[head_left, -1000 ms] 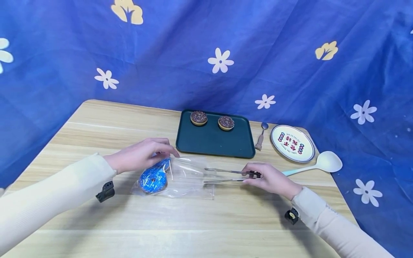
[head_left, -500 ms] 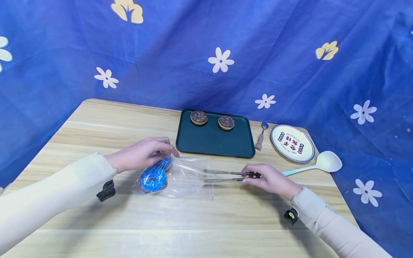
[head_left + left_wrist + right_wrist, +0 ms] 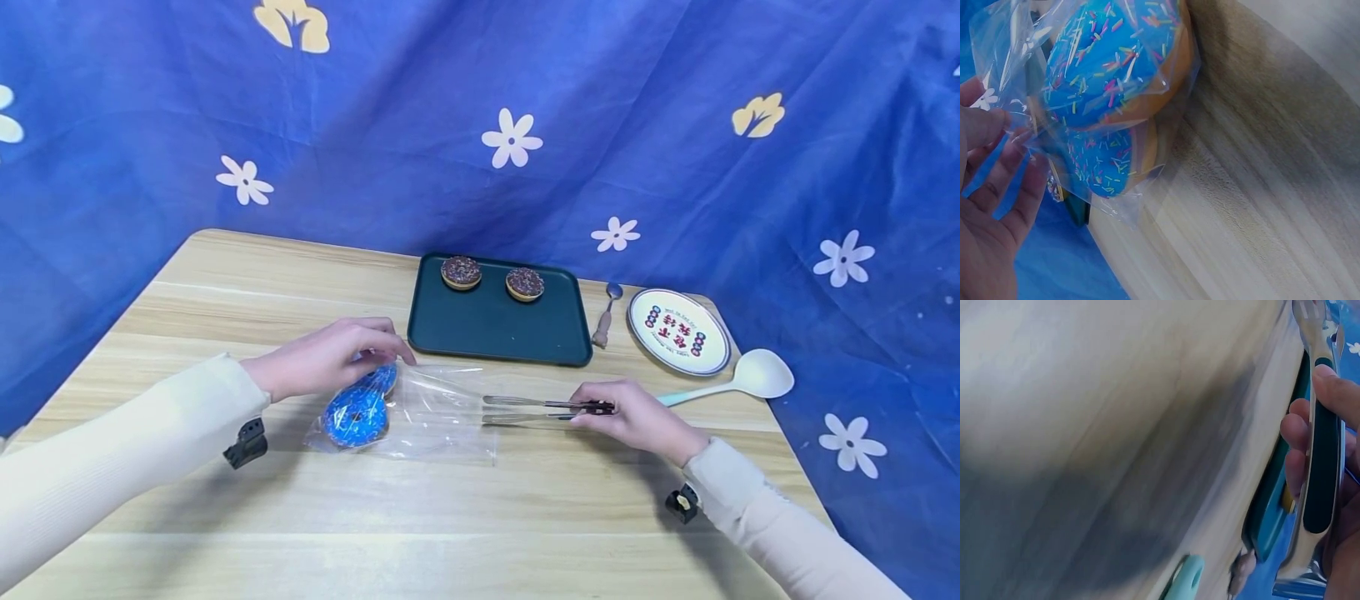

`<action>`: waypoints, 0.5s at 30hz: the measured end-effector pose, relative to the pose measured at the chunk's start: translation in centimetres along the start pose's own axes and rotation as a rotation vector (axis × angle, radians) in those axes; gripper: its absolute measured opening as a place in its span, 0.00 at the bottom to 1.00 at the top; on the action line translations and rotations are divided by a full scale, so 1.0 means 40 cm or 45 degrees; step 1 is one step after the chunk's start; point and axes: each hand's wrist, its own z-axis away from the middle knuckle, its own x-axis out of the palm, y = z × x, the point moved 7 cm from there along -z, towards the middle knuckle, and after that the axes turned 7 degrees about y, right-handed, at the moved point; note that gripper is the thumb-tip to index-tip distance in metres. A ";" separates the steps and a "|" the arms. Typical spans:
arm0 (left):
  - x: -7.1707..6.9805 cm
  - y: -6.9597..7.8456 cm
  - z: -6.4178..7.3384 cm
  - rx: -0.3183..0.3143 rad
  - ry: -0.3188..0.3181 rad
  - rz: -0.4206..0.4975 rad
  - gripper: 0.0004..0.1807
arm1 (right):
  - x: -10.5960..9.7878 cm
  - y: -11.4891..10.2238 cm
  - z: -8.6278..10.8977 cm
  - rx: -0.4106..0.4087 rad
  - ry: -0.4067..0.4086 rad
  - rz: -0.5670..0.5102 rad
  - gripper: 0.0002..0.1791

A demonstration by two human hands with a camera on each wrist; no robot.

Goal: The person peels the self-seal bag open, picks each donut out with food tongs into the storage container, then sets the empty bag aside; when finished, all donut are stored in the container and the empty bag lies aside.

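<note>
Two blue-iced donuts [image 3: 356, 417] with sprinkles lie inside a clear plastic bag [image 3: 442, 417] on the table, one partly behind the other. My left hand [image 3: 337, 358] pinches the bag's upper edge between thumb and fingers, as the left wrist view shows at the bag film [image 3: 1007, 56]. In my right hand [image 3: 633, 417] are metal tongs [image 3: 525, 401] with dark grips, held by thumb and fingers. Their tips point left at the bag's mouth, slightly apart, with nothing between them. The right wrist view shows the thumb on the dark grip of the tongs [image 3: 1322, 462].
Behind the bag lies a dark green tray [image 3: 498, 329] with two chocolate-topped donuts [image 3: 525, 284]. To its right are a small spoon [image 3: 607, 315], a white plate [image 3: 678, 332] with red lettering and a large white ladle [image 3: 761, 375]. A blue cloth [image 3: 375, 125] hangs behind the table.
My right hand has drawn the tongs slightly to the right, so their tips sit nearer the bag's open end. My left hand stays where it was on the bag.
</note>
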 end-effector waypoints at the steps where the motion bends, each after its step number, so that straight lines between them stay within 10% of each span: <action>1: 0.000 0.001 0.000 -0.002 -0.001 0.003 0.25 | 0.005 -0.004 -0.003 -0.006 -0.006 0.003 0.06; 15: 0.004 0.004 -0.005 0.012 -0.006 -0.013 0.23 | 0.072 -0.075 -0.079 -0.093 -0.051 0.018 0.09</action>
